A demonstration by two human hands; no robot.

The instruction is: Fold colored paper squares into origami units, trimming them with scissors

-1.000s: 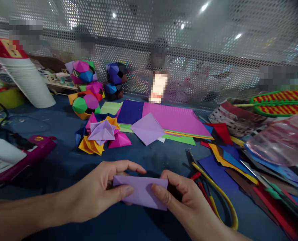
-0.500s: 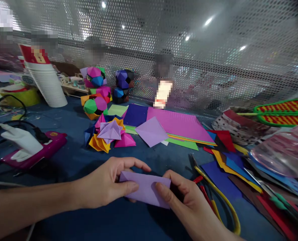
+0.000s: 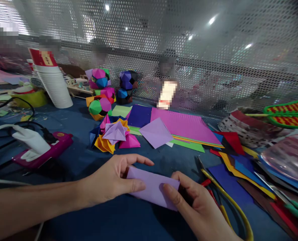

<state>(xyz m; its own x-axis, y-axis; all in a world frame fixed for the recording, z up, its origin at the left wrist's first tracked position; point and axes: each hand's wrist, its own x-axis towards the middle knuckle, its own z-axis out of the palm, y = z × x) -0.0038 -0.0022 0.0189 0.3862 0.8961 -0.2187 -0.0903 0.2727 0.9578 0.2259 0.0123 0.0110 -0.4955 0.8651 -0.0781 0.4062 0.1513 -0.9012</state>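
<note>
A folded piece of lilac origami paper (image 3: 152,187) is held between my two hands above the blue table (image 3: 108,221). My left hand (image 3: 122,179) pinches its left end, thumb on the near face and index finger stretched past the top edge. At the right end, my right hand (image 3: 189,195) grips it with the thumb in front and the other fingers behind. Beyond the hands lie a flat lilac paper square (image 3: 156,133) and a cluster of folded paper pieces (image 3: 115,132) in lilac, orange, pink and dark blue.
Yellow-handled scissors (image 3: 226,190) and coloured paper sheets (image 3: 231,177) lie to the right. A magenta paper stack (image 3: 181,125) is farther back, near paper polyhedra (image 3: 101,105). On the left are a purple power strip (image 3: 60,144) and stacked paper cups (image 3: 54,85). A perforated metal screen (image 3: 143,40) stands behind.
The whole view has shifted, so things appear slightly farther right. Both hands keep hold of the folded lilac paper, with little change in grip.
</note>
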